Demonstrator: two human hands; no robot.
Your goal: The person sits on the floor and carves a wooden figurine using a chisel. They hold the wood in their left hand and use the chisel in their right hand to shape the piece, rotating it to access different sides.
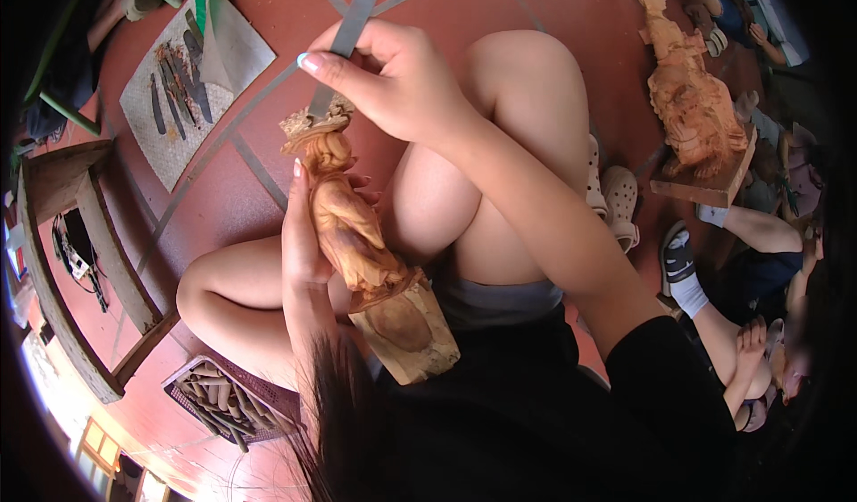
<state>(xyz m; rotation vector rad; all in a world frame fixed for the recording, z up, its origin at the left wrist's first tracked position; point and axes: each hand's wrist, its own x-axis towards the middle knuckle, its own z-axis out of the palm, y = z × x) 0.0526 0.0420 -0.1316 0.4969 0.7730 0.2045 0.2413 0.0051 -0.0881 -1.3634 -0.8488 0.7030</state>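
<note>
fingers [357, 65] of the right hand [393, 82] are pinched together on a long flat metal chisel [357, 16], whose blade runs down to the crown at the top of a carved wooden figurine [344, 216]. the left hand [303, 234] is wrapped around the back of the figurine, fingers closed on its body, thumb side hidden behind the wood.

the step in hand looks like fine carving of the head detail. the next cut probably calls for a short, controlled push with the left hand keeping the piece from twisting, since the crown's points look thin and could chip.

the figurine is pale golden wood, a standing robed figure with a jagged crown, rising from an uncarved block base [406, 328]. it rests tilted against the person's lap, between the raised knees. on the red tiled floor [250, 181] lie a mat with spare carving tools [178, 82] and a basket of tool handles [223, 399]; a larger carving [692, 109] stands off to the right.
</note>
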